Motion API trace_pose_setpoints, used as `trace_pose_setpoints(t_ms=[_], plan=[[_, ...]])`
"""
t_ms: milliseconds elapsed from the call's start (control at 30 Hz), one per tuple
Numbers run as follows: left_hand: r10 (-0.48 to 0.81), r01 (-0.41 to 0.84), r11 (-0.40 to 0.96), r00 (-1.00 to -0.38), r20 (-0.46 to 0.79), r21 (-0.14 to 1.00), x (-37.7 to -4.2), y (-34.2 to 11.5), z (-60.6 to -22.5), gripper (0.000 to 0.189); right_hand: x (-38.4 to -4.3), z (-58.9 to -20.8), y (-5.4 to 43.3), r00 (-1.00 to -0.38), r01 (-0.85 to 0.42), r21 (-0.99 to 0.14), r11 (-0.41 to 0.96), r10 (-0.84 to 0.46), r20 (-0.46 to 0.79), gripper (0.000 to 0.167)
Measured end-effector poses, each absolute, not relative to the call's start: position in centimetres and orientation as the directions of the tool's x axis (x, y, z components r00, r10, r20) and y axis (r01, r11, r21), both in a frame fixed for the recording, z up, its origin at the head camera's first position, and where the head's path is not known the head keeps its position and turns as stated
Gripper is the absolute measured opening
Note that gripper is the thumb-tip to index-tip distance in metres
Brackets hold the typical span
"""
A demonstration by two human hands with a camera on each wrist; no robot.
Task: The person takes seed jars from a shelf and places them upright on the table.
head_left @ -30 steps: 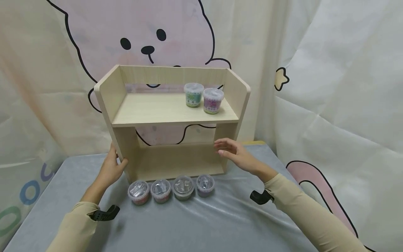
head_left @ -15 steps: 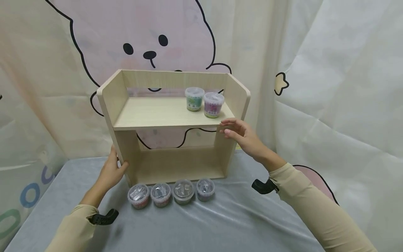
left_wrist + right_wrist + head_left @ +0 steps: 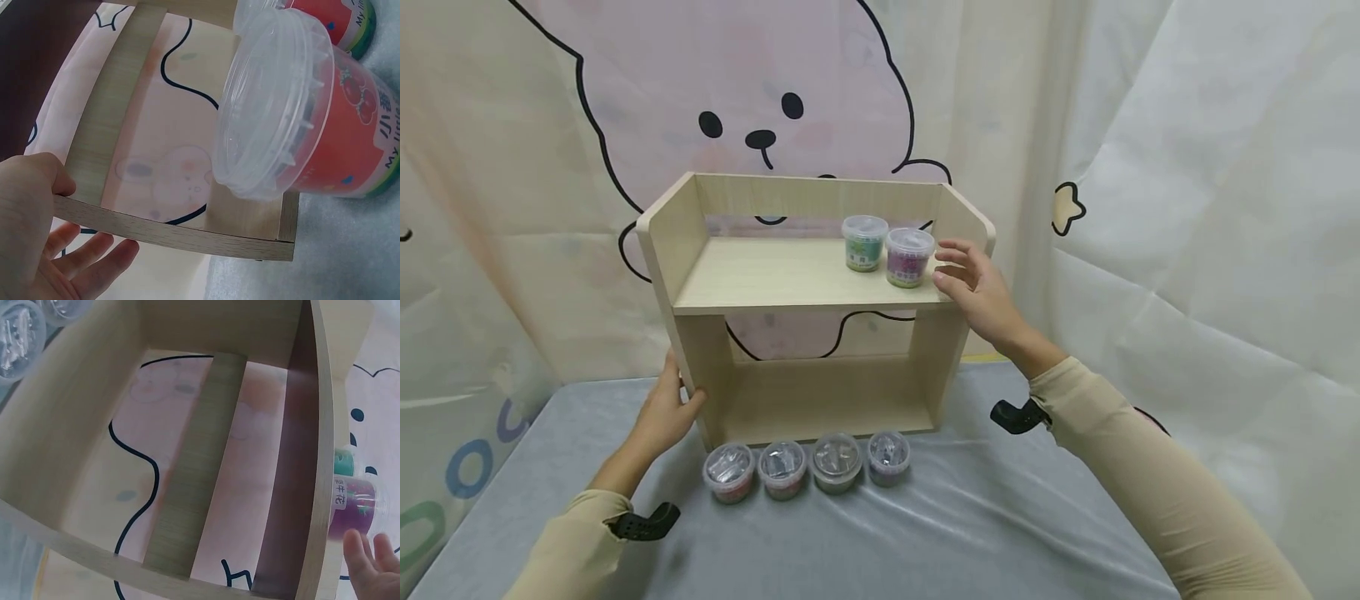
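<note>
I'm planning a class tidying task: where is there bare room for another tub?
Free: upper shelf, between left wall and green tub; lower shelf, between left wall and right wall; table, in front of the four tubs. Crowded: the upper shelf's right end, with green tub, purple tub and right grip.

Red tub [image 3: 306,106] past left hand's [image 3: 662,412] fingertips: "My li…" along side, rest unclear; 小 beside it, neighbouring character blurred. Second red tub [image 3: 334,19], farther from left hand: "My li…" again, cut off. Purple tub [image 3: 356,509] just beside right hand's [image 3: 976,292] fingers: 牛花 on white label [image 3: 339,492]. Curtain [image 3: 475,333] left of left hand: letter-like purple U, blue O, green O.
</note>
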State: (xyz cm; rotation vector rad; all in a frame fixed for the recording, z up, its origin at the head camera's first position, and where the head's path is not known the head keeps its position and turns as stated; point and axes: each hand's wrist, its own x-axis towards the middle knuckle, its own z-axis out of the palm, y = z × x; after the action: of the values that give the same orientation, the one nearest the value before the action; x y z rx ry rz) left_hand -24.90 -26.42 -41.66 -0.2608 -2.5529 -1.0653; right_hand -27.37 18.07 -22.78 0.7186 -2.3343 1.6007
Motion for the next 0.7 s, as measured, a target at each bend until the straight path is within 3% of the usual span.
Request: trace_pose_setpoints(t_ms=[467,700], plan=[[0.037,0.305,0.683,-0.922,0.386,0.663,-25.2,-26.5,-41.4,0.084,-30.0,-21.1,16.7,-0.936,-0.334,-0.904,0.266,-0.205,0.285,0.064],[0.033,0.304,0.667,-0.924,0.380,0.680,-25.2,-26.4,-41.7,0.084,-31.7,-21.1,15.8,-0.964,-0.191,-0.974,0.124,-0.211,0.162,0.065]])
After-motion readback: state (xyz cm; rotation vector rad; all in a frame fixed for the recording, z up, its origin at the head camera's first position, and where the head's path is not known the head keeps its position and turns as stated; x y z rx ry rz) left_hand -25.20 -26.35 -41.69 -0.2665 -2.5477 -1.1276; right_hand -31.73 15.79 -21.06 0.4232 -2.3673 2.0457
